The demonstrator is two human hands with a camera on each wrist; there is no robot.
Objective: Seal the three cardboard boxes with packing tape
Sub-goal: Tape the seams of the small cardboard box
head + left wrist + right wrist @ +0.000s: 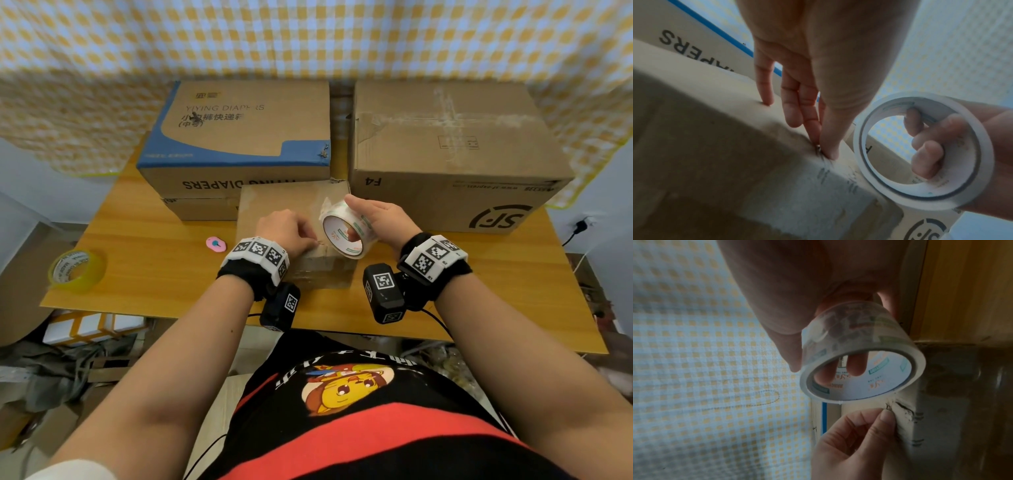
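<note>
A small cardboard box (274, 209) stands at the middle of the wooden table (154, 284), in front of a blue-trimmed diaper box (239, 137) and a big brown box (452, 154). My right hand (351, 216) grips a clear tape roll (346, 236), fingers (927, 146) through its core and thumb on the outside, held just above the small box's front right corner. My left hand (313, 242) rests on the small box (715, 129). Its thumb and forefinger pinch together at the front top edge beside the roll (859, 369), seemingly on the clear tape's free end (818, 147).
A yellow tape roll (77, 270) lies at the table's front left corner. A pink cutter (215, 244) lies left of the small box. A checked cloth (308, 37) hangs behind the boxes. Bare tabletop shows at the front on both sides.
</note>
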